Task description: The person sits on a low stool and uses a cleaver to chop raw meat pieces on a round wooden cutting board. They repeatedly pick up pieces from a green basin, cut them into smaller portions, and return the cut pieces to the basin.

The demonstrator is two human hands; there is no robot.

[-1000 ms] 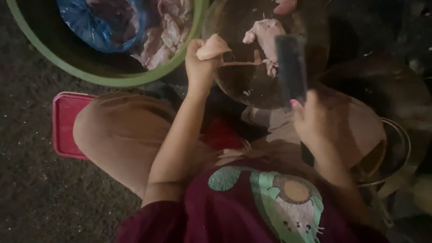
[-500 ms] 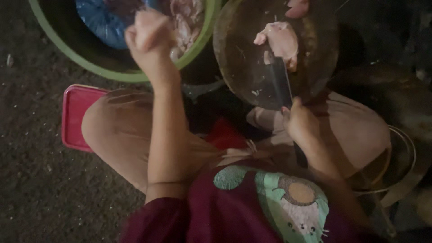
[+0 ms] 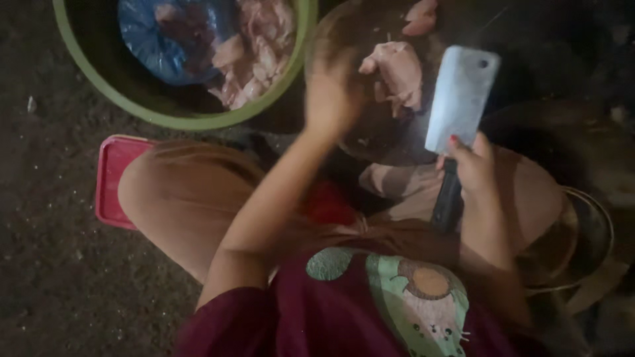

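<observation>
right hand (image 3: pixel 473 165) grip closed on the broad steel cleaver (image 3: pixel 460 99), blade raised at centre right of frame. left hand (image 3: pixel 331 92) blurred over the round dark chopping block (image 3: pixel 370 139); its grip i cannot tell. one pale raw meat piece (image 3: pixel 397 73) uncut on block. cut meat lies in green round basin (image 3: pixel 172 119), upper left.

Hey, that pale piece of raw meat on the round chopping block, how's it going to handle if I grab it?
The raw meat looks soft and lumpy, so it will probably sag and flop rather than hold shape. Its surface seems moist, so it is likely slippery on the chopping block. It probably won't roll.
</observation>
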